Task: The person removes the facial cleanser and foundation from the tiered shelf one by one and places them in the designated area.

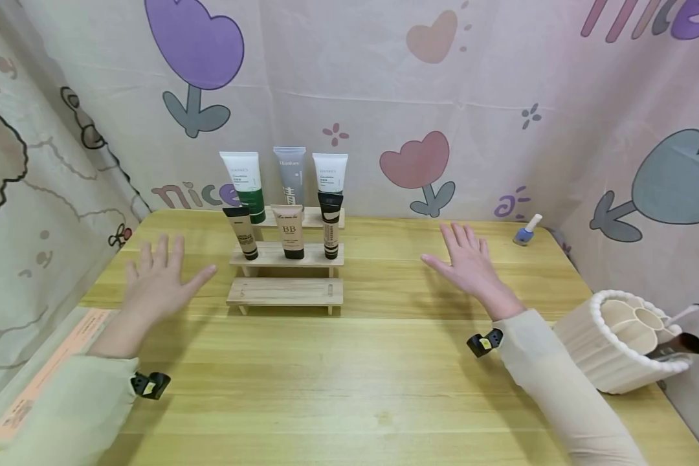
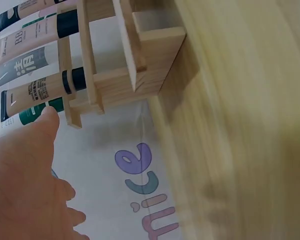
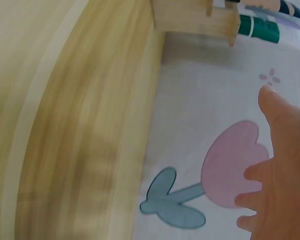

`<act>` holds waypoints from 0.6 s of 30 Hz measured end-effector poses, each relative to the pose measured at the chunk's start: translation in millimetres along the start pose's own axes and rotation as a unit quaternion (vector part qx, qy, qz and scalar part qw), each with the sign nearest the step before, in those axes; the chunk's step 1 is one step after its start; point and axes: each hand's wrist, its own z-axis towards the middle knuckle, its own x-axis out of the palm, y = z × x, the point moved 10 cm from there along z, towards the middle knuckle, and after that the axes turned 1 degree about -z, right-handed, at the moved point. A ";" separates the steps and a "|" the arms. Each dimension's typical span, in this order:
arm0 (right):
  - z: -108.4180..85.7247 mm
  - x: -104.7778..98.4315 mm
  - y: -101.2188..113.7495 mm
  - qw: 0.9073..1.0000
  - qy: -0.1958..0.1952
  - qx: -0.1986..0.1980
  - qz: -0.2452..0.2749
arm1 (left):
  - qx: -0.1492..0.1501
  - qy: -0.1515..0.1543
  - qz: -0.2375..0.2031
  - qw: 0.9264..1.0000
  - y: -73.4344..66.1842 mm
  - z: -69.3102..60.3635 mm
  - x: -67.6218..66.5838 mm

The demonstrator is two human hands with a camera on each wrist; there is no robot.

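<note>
My left hand [image 1: 158, 288] is held over the left side of the table with its fingers spread, holding nothing. To the right, my right hand [image 1: 468, 264] is likewise spread and holds nothing. Between them stands a stepped wooden rack [image 1: 285, 292]. Its top step bears a green-and-white tube [image 1: 246, 184], a grey tube [image 1: 291, 175] and a white tube [image 1: 330, 171]. On the middle step stand a tan tube with a black cap [image 1: 243, 234], a beige BB cream tube [image 1: 291, 232] and a black-and-beige tube [image 1: 331, 226]. The lowest step bears nothing.
A blue nail polish bottle [image 1: 524, 232] with a white cap stands at the back right. Nearer on the right is a cream ribbed holder [image 1: 606, 343] with brushes in it. A flat peach-and-white item [image 1: 46, 378] lies along the left edge. Printed curtain [image 1: 349, 77] hangs behind the table.
</note>
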 end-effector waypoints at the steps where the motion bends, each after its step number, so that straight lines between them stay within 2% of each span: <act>1: 0.9 0.5 3.7 1.000 0.000 -0.004 0.006 | 0.004 -0.002 -0.001 1.000 -0.6 -0.5 1.3; 7: 8.0 4.1 27.9 0.999 0.002 -0.033 0.041 | 0.022 -0.011 -0.011 1.000 -4.4 -3.7 7.6; 13: 15.8 3.0 58.2 0.994 -0.023 -0.088 0.062 | 0.039 -0.020 -0.021 0.999 -8.7 -8.2 11.3; 15: 17.3 2.5 68.1 0.991 -0.030 -0.102 0.080 | 0.048 -0.021 -0.023 0.998 -10.3 -9.5 13.1; 18: 20.1 6.0 79.4 0.987 -0.026 -0.104 0.118 | 0.067 -0.024 -0.026 0.997 -13.5 -10.7 16.4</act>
